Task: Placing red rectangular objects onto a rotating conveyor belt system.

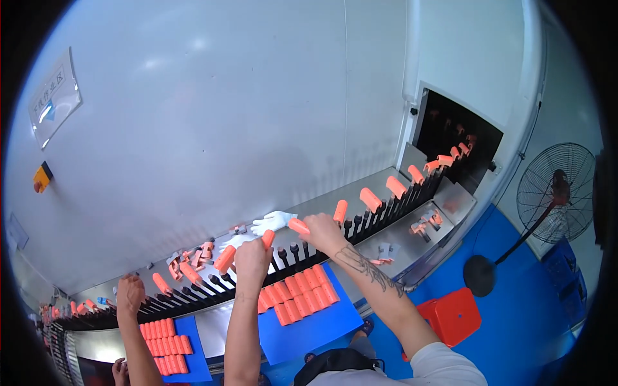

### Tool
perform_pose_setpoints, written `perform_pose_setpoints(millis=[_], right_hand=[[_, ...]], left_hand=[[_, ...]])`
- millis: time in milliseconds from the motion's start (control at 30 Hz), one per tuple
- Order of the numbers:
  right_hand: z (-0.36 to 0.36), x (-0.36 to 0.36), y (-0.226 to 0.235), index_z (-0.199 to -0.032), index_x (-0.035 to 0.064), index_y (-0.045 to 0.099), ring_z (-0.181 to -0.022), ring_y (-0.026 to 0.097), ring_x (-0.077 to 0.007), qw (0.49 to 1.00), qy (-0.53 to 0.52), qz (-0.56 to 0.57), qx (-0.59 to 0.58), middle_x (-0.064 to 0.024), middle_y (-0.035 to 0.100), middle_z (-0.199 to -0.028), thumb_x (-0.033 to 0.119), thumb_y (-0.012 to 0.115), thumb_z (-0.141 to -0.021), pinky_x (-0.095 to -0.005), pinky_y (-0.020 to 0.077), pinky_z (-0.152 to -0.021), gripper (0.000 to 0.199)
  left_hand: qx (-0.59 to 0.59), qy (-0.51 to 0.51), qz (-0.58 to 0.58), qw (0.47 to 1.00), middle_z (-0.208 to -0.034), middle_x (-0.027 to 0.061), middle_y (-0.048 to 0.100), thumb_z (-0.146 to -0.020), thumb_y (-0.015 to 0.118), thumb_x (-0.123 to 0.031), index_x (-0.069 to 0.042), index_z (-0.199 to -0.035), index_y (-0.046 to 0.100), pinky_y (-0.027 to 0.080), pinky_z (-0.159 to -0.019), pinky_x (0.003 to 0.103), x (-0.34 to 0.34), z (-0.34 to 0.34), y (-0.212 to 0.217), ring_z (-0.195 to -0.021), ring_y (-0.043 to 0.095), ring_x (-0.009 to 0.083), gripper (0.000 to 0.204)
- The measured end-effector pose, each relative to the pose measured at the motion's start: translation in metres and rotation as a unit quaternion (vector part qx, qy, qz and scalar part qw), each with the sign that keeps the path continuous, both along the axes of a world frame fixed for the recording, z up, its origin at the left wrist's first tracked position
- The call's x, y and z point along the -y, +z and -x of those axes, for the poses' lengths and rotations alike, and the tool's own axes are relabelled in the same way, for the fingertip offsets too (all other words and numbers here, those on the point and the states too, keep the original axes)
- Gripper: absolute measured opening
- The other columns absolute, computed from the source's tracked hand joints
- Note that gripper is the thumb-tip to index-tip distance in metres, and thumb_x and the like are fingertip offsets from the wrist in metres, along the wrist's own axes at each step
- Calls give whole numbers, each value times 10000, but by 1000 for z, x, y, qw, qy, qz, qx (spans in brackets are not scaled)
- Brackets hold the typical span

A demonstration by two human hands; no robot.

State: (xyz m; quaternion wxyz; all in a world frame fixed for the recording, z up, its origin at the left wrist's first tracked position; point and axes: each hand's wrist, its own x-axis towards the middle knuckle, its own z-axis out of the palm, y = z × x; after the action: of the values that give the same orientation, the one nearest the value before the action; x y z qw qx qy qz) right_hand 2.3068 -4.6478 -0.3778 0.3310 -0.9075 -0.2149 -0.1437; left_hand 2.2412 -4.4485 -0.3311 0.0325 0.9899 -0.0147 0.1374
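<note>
My left hand [252,256] grips an orange plastic sleeve [267,238] just above the row of black pegs [293,252] on the conveyor. My right hand [323,231] holds another orange sleeve [298,226] over the same row, a little further right. Directly below my hands, a blue tray [315,325] carries two rows of orange sleeves [302,294]. Pegs further right along the line wear orange sleeves [370,199] that run up toward a dark opening [454,138] in the wall.
Another person's hand [130,293] works at the pegs on the left, above a second blue tray [187,350] of orange sleeves. White gloves [273,221] lie on the steel ledge behind the line. A red stool [454,315] and a floor fan [553,193] stand at right.
</note>
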Motion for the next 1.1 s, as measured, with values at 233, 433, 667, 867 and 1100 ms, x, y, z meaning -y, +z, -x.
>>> perform_pose_setpoints(millis=[233,433,667,867,1100], right_hand=[[-38,40,46,-814,-16,734,-701,699,-141,960,2,-188,-210,-134,719,-748,303,738,-815,-325,528,-603,319],[111,67,-41,-1239,9,640,-893,684,-169,895,151,-381,-178,-105,719,-947,208,693,-890,-338,547,-779,405],[203,61,-142,-1113,54,638,-1009,619,-280,977,144,-145,-53,-109,608,-1141,132,680,-844,-382,543,-821,283],[188,81,-165,-1106,43,645,-1080,563,-285,983,178,-38,-18,-114,604,-1152,185,657,-856,-397,487,-902,288],[162,132,-168,-1101,64,653,-1103,543,-234,990,124,35,55,-75,617,-1149,147,586,-815,-382,409,-890,305]], left_hand=[[7,68,488,870,-653,16,635,-840,727,-272,15,-807,703,471,-539,242,-47,13,11,-558,590,80,290],[-24,80,444,892,-987,83,707,-802,800,-155,6,-1137,692,532,-753,293,-18,185,-82,-861,651,139,387],[-114,-14,174,978,-1252,163,596,-691,707,54,-81,-1086,682,485,-978,422,63,198,-131,-1200,541,369,419],[-38,-25,170,984,-1358,248,496,-796,590,48,-72,-1212,646,440,-1040,441,116,161,-167,-1245,499,421,436],[-2,39,312,949,-1362,248,516,-892,641,-133,28,-1294,553,411,-1056,434,168,158,-199,-1241,515,405,443]])
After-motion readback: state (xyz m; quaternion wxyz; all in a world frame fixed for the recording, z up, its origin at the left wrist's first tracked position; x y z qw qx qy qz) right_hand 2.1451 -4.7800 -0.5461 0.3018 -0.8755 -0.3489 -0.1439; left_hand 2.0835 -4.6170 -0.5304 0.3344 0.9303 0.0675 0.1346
